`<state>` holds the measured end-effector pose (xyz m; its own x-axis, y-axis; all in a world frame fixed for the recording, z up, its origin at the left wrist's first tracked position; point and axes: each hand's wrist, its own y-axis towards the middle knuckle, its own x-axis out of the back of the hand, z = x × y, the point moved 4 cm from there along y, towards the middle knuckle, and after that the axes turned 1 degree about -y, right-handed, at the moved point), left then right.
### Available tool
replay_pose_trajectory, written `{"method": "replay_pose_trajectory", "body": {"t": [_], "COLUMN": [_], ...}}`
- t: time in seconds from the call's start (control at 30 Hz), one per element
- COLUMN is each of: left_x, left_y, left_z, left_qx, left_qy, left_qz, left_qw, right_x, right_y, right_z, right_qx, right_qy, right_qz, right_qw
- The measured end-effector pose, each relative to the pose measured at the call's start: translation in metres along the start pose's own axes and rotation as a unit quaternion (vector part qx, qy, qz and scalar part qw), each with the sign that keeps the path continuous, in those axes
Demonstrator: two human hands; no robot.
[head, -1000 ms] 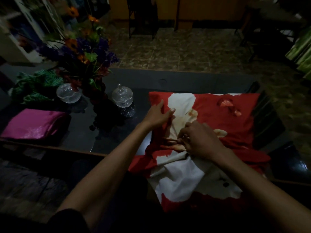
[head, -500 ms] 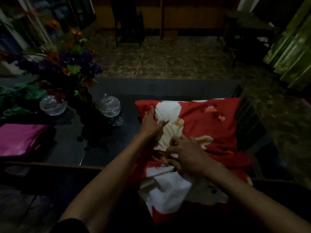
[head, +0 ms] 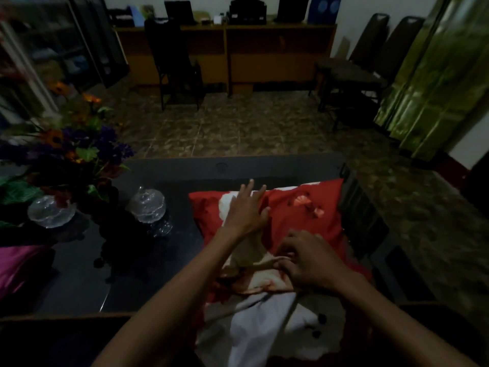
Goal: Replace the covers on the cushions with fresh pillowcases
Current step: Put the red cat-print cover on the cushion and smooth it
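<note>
Grip first: left hand flat, fingers straight and spread, pressing down on the far half of the cushion; right hand curled, fingertips bunching a fold of the red-and-white pillowcase at the near half.

Far left on the desk: a folded magenta cloth, possibly another cover, well apart from the work. Then a clear glass bowl, a dark vase of artificial flowers, and a lidded glass jar just beside the cushion's left edge. Fragile, both glass pieces; worth keeping elbows and swinging cloth away from them.

Centre to right: cushion lying on the desk's right part, its near end overhanging toward the body, loose white and red fabric rumpled there.

Handling, as a judgement: light, soft and springy filling, giving under the flat palm; thin, limp cloth, wrinkling easily and not slippery. Probably best held by the open hem with pinching fingers, one side each, while the other palm pins or pushes the stuffing toward the far corners. Corners likely the sticking points. Whether the cover is going on or coming off cannot be told from this view alone.
</note>
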<state>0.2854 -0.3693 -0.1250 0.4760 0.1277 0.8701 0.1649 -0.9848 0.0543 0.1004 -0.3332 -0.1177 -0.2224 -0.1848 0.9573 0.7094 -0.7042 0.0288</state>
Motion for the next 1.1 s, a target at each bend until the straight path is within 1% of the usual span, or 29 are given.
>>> {"method": "replay_pose_trajectory", "body": {"t": [0.07,0.13,0.23,0.27,0.33,0.37,0.4,0.43,0.47,0.5,0.53,0.6,0.63,0.7,0.8,0.87,0.93,1.0,1.1], "left_x": [-0.015,-0.030,-0.040,-0.040,-0.040,-0.040,-0.040,-0.040,-0.041,-0.043,-0.044,-0.047,-0.047,-0.047,-0.046,-0.041,-0.035,-0.031,-0.036], "left_y": [0.013,0.018,0.016,0.015,0.013,0.012,0.011,0.011,0.010,0.011,0.011,0.016,0.019,0.025,0.028,0.025,0.015,-0.007,-0.041], "left_z": [-0.014,-0.019,-0.014,-0.012,-0.006,-0.005,-0.004,-0.004,-0.004,-0.004,-0.002,0.002,0.004,0.008,0.010,0.006,-0.002,-0.011,-0.015], "left_qx": [0.001,0.010,-0.004,-0.009,-0.013,-0.015,-0.017,-0.018,-0.018,-0.017,-0.014,-0.006,-0.003,0.001,0.000,0.003,0.010,0.035,0.081], "left_qy": [0.034,0.086,0.131,0.129,0.119,0.116,0.114,0.112,0.110,0.107,0.105,0.102,0.100,0.094,0.089,0.100,0.115,0.099,0.049], "left_qz": [0.075,0.118,0.109,0.102,0.092,0.086,0.080,0.073,0.066,0.060,0.054,0.047,0.049,0.059,0.082,0.092,0.077,0.057,0.088], "left_qw": [0.997,0.989,0.985,0.986,0.989,0.989,0.990,0.991,0.992,0.992,0.993,0.994,0.994,0.994,0.993,0.991,0.990,0.993,0.992], "right_x": [-0.007,-0.012,-0.003,0.002,0.006,0.007,0.009,0.011,0.010,0.006,-0.002,-0.023,-0.034,-0.046,-0.044,-0.039,-0.038,-0.041,-0.045], "right_y": [-0.010,-0.019,-0.018,-0.016,-0.010,-0.006,-0.001,0.003,0.005,0.005,0.004,-0.001,-0.005,-0.011,-0.021,-0.030,-0.040,-0.047,-0.049], "right_z": [0.000,0.006,0.007,0.006,-0.004,-0.013,-0.025,-0.041,-0.057,-0.071,-0.083,-0.091,-0.090,-0.089,-0.096,-0.101,-0.108,-0.114,-0.112], "right_qx": [0.007,0.023,0.035,0.027,-0.016,-0.048,-0.084,-0.123,-0.162,-0.203,-0.243,-0.270,-0.265,-0.272,-0.335,-0.362,-0.378,-0.386,-0.392], "right_qy": [0.016,0.017,0.009,0.024,0.096,0.135,0.157,0.159,0.144,0.131,0.131,0.161,0.186,0.240,0.290,0.301,0.345,0.384,0.432], "right_qz": [-0.002,0.010,0.022,0.033,0.055,0.037,-0.011,-0.070,-0.113,-0.119,-0.092,-0.040,-0.034,-0.056,-0.058,-0.046,-0.042,-0.035,-0.003], "right_qw": [1.000,1.000,0.999,0.999,0.994,0.989,0.984,0.977,0.970,0.963,0.957,0.949,0.945,0.930,0.895,0.881,0.858,0.838,0.812]}}
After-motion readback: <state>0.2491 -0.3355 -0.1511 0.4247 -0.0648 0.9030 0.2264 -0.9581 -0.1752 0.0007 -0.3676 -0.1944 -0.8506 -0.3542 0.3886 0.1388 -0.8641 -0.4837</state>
